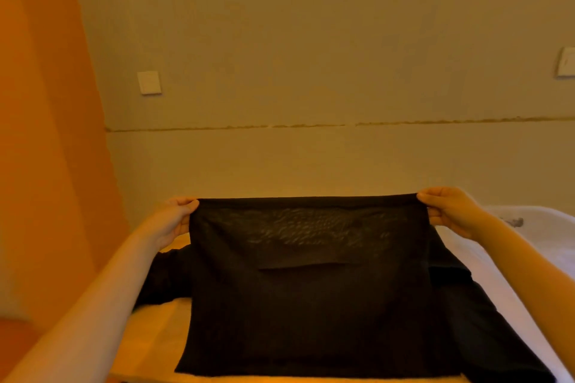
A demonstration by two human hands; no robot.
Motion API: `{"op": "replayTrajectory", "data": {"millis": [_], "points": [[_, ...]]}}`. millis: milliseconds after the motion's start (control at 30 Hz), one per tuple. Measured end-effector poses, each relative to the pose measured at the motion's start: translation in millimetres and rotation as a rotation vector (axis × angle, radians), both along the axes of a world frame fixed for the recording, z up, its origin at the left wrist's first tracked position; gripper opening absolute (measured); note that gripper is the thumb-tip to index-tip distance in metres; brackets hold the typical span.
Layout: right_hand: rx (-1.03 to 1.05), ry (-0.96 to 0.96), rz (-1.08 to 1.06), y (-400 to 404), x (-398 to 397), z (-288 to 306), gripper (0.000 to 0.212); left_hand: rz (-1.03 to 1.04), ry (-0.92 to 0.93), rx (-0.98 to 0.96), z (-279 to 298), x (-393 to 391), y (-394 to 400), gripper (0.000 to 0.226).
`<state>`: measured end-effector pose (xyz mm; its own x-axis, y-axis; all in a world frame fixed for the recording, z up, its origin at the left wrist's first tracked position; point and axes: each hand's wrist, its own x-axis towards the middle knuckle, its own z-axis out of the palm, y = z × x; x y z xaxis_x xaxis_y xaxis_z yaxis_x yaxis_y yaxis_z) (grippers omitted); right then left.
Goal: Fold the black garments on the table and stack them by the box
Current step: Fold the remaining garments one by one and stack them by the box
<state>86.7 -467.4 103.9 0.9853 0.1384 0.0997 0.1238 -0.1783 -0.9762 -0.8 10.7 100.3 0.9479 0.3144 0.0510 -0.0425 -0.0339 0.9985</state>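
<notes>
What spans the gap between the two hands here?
The black garment: its top edge is stretched taut from the left hand to the right hand, seen in the head view.

One black garment (311,289), two hands, two wall switches

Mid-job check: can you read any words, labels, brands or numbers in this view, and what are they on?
None readable.
Black garment: no label or print shows.
Left wall plate: blank.
Right wall plate: cut off at the frame edge, no marking legible.
White cloth: a small dark mark, too blurred to read.
</notes>
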Motion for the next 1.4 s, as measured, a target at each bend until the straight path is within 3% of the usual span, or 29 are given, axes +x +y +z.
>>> {"op": "replayTrajectory", "data": {"millis": [367, 467, 533, 600, 733, 833, 933, 1000, 1200, 1300, 1400], "points": [[-0.271, 0.061, -0.265, 53, 133, -50, 0.018, 0.138, 0.148, 0.105, -69, 159, 10, 0.019], [-0.557, 0.042, -0.341, 76, 152, -61, 0.025, 0.334, 0.163, 0.407, -83, 183, 6, 0.024], [-0.737, -0.013, -0.341, 98, 147, -68, 0.036, 0.356, 0.129, 0.627, -93, 184, -2, 0.026], [-0.837, -0.077, -0.233, 124, 133, -76, 0.048, 0.267, 0.066, 0.776, -103, 175, -10, 0.028], [-0.955, -0.13, 0.203, 172, 90, -100, 0.058, 0.085, -0.005, 1.095, -119, 143, -16, 0.032], [-1.066, -0.214, 0.404, 199, 64, -122, 0.066, -0.003, 0.12, 1.281, -128, 121, -13, 0.043], [-1.156, -0.241, 0.473, 211, 49, -145, 0.102, -0.063, 0.285, 1.327, -139, 107, 2, 0.051], [-1.186, -0.241, 0.444, 208, 47, -155, 0.113, -0.074, 0.384, 1.332, -145, 100, 14, 0.054], [-1.23, -0.232, 0.412, 192, 36, -158, 0.126, -0.015, 0.48, 1.382, -153, 99, 45, 0.054], [-1.227, -0.216, 0.401, 182, 27, -156, 0.118, 0.016, 0.487, 1.387, -152, 102, 45, 0.054], [-1.23, -0.207, 0.395, 178, 20, -156, 0.124, 0.063, 0.492, 1.384, -150, 99, 40, 0.053]]}}
